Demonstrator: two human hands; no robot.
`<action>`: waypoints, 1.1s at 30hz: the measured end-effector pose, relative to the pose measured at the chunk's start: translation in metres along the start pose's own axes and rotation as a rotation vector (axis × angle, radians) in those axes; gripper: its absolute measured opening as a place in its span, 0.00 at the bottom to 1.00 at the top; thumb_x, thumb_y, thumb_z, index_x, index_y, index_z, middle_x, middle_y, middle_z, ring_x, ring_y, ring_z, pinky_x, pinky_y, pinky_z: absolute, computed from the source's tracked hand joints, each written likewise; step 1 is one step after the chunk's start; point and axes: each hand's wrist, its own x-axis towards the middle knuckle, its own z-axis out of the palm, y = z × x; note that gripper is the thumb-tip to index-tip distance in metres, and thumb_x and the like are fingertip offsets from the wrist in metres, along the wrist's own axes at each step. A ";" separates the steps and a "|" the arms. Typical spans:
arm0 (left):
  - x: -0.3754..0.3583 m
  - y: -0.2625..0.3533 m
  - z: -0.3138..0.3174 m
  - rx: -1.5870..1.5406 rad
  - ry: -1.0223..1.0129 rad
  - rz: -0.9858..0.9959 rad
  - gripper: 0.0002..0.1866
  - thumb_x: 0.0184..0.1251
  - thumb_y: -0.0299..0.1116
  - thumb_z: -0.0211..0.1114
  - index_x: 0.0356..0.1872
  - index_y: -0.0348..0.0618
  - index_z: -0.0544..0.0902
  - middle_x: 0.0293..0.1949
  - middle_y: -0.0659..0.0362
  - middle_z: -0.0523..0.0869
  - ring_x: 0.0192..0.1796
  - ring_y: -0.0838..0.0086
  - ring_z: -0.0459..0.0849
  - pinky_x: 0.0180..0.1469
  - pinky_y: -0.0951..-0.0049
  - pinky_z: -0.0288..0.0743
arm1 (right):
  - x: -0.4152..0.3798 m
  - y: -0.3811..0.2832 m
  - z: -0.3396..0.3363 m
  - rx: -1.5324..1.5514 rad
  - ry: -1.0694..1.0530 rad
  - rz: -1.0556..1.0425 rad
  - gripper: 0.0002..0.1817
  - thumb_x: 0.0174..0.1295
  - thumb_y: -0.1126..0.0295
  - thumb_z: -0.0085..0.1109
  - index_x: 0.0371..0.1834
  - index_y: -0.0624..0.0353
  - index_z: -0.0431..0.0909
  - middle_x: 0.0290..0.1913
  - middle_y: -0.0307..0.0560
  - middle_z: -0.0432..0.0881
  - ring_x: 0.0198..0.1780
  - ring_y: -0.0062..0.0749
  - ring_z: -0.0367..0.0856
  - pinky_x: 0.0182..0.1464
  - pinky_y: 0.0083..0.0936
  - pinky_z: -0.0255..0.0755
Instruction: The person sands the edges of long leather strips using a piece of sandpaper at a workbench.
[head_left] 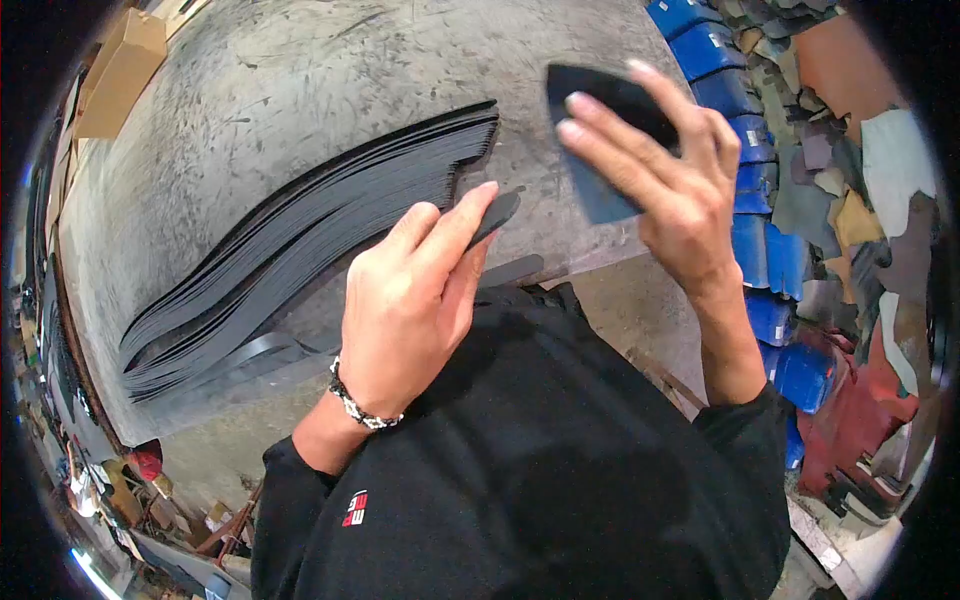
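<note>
My left hand (400, 285) pinches a dark strip (500, 212); my right hand (690, 190), fingers parted, grips a blurred flat piece (598, 200) over the scuffed grey table (250, 60) — beside the fanned stack (320, 220) of strips. Blue bundles (750, 190) line up by coloured scraps (860, 60); their labels (716, 41) — and the logo (355, 510) on my black shirt (600, 430) — I can't read.

Workshop; heaped leather-like scraps (895, 145), scuffed worktable (250, 85)
</note>
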 end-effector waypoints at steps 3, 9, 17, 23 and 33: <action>-0.003 -0.006 0.007 -0.042 0.051 0.010 0.23 0.65 0.21 0.74 0.63 0.42 0.87 0.35 0.51 0.80 0.31 0.53 0.85 0.35 0.56 0.79 | 0.003 -0.022 -0.016 0.114 0.080 -0.037 0.20 0.69 0.67 0.62 0.60 0.33 0.93 0.65 0.26 0.92 0.76 0.37 0.79 0.70 0.36 0.64; 0.000 -0.002 0.003 -0.024 -0.016 -0.058 0.23 0.62 0.15 0.70 0.60 0.36 0.88 0.35 0.47 0.80 0.32 0.50 0.79 0.36 0.59 0.74 | 0.006 -0.004 0.007 0.068 0.017 -0.038 0.20 0.71 0.68 0.61 0.62 0.35 0.93 0.65 0.29 0.92 0.75 0.40 0.80 0.70 0.39 0.64; 0.000 -0.007 0.008 -0.010 0.053 -0.009 0.18 0.68 0.18 0.72 0.58 0.35 0.88 0.31 0.48 0.78 0.30 0.54 0.78 0.35 0.60 0.73 | 0.001 -0.015 0.012 0.200 0.052 -0.023 0.22 0.71 0.73 0.62 0.62 0.36 0.93 0.66 0.28 0.92 0.75 0.40 0.81 0.68 0.37 0.65; -0.002 -0.009 0.007 -0.086 0.105 0.071 0.21 0.65 0.17 0.72 0.60 0.37 0.88 0.33 0.49 0.79 0.30 0.53 0.81 0.34 0.58 0.75 | 0.000 -0.045 -0.003 0.267 0.129 -0.044 0.17 0.71 0.65 0.63 0.58 0.34 0.94 0.62 0.28 0.94 0.75 0.39 0.80 0.70 0.37 0.64; -0.010 0.003 0.006 -0.148 0.126 0.057 0.19 0.66 0.15 0.68 0.57 0.37 0.89 0.31 0.51 0.78 0.29 0.59 0.76 0.33 0.65 0.71 | -0.008 -0.041 -0.011 0.262 0.120 -0.081 0.19 0.69 0.63 0.62 0.60 0.34 0.94 0.64 0.27 0.93 0.75 0.40 0.80 0.70 0.38 0.64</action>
